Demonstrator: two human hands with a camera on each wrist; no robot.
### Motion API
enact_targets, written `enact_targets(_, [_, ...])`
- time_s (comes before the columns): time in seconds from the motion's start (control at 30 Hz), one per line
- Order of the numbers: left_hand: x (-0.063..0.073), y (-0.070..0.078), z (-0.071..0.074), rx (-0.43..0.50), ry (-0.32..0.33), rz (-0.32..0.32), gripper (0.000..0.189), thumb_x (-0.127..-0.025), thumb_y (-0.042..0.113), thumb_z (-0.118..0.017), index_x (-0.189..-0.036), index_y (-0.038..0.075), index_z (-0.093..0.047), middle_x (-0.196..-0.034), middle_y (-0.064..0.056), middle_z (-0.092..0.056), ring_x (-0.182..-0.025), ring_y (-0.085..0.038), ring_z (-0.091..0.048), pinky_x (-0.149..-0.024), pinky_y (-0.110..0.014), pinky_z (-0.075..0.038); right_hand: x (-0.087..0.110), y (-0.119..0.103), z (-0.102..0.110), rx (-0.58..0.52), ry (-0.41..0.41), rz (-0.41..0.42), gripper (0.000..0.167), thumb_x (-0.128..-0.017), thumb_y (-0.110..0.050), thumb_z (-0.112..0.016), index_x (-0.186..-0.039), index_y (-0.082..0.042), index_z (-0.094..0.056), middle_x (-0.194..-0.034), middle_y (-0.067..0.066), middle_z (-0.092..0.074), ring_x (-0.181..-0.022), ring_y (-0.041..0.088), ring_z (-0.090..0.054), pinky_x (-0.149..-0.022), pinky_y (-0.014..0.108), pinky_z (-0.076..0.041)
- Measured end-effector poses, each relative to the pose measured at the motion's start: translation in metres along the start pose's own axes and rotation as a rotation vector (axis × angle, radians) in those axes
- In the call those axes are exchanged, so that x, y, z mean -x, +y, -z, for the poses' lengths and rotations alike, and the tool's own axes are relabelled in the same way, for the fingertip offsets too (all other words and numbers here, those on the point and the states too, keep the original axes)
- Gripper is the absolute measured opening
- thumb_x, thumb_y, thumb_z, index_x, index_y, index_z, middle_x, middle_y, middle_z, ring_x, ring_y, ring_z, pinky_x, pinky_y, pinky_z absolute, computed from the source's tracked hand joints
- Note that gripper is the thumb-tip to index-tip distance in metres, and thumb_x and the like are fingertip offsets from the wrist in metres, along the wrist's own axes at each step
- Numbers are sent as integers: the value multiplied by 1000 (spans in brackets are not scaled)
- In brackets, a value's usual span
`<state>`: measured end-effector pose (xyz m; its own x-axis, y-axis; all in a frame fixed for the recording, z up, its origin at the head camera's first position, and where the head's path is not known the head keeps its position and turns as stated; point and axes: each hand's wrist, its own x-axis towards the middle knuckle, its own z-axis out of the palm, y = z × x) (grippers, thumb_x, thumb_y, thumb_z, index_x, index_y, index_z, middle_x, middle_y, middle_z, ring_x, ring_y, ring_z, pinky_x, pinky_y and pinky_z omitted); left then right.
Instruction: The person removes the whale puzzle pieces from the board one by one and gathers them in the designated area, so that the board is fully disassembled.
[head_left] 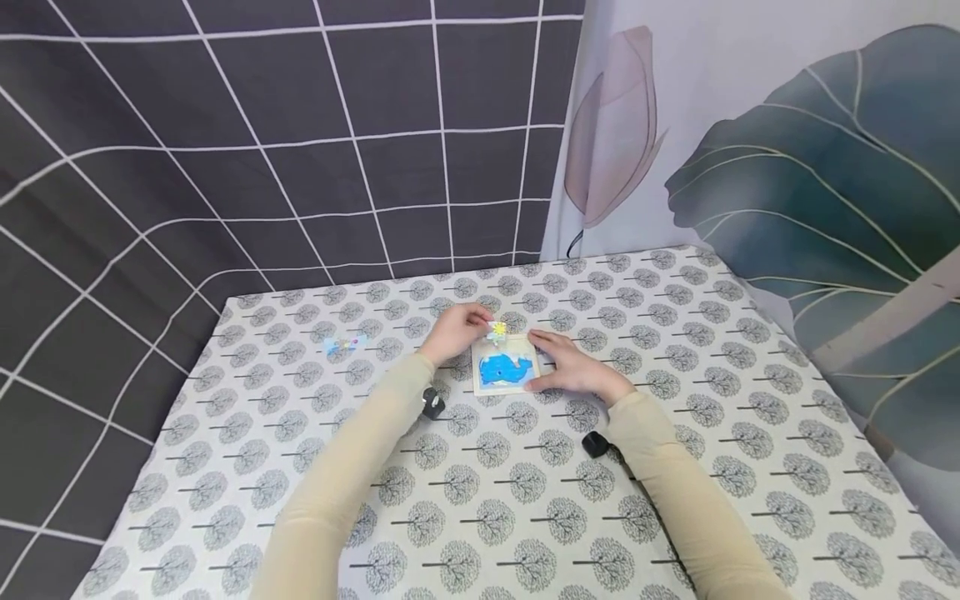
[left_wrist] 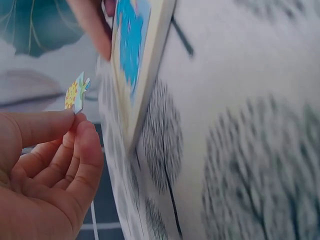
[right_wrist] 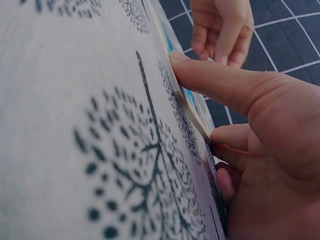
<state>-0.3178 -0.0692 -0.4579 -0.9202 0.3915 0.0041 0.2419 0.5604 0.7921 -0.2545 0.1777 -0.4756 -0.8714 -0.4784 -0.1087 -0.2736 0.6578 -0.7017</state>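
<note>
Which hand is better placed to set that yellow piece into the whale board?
The left hand, likely: it pinches the yellow piece near the whale board, while the right hand grips the board's edges.

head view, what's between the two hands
The whale puzzle, held by the right hand, plus the yellow-patterned piece the left hand pinches; the head view shows both.

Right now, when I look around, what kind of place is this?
Probably an indoor play or craft corner, though I can't tell whose. It has a dark grid-patterned backdrop, a tree-print cloth spread out, and a small framed whale picture on it.
</note>
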Motion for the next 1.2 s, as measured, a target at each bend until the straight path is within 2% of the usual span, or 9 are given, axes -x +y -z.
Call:
enact_targets(0.13, [5,-15,18,23,36,43,23,-93,13,-69,-115,5,-69,-102,-7,-71,-90,-19,-67,-83,-32,-56,0,0,1,2,-1,0,103,-80,-34,-82,-156,3,-24,-165,21,-16,-150,43,-11,-119,62,-9])
enact_targets(0.33, [20,-34,47,68,85,98,24,-94,9,-67,-116,1,-67,-105,-13,-70,-90,-23,-68,-81,-33,-58,0,0,2,0,-1,1,104,-80,-35,-82,-157,3,-23,-165,21,-15,-150,43,-10,-118,64,-9])
enact_targets(0.57, [40,-38,83,5,137,170,26,-94,10,-66,-118,1,-67,-110,-17,-70,-95,-29,-68,-83,-37,-56,0,1,2,-3,-2,7,104,-80,-36,-82,-156,3,-24,-165,20,-16,-150,43,-10,-118,64,-9])
enact_targets(0.8, [53,-43,114,-29,157,229,30,-97,10,-63,-123,-3,-63,-117,-21,-67,-102,-32,-67,-90,-39,-55,1,1,2,1,-1,5,104,-80,-36,-82,-157,3,-23,-165,20,-15,-150,42,-10,-118,64,-9])
enact_targets(0.97, [63,-48,126,-80,175,232,28,-96,10,-63,-120,-4,-64,-114,-23,-68,-97,-32,-68,-86,-39,-55,1,0,2,-1,0,5,104,-80,-36,-82,-157,3,-24,-165,20,-15,-150,42,-10,-118,64,-9])
enact_targets(1.2, [71,-58,127,-118,138,268,26,-95,9,-65,-117,-6,-63,-113,-24,-69,-96,-30,-68,-87,-38,-56,2,-1,2,-2,-7,7,103,-80,-34,-82,-157,2,-24,-165,19,-15,-151,41,-10,-119,62,-8])
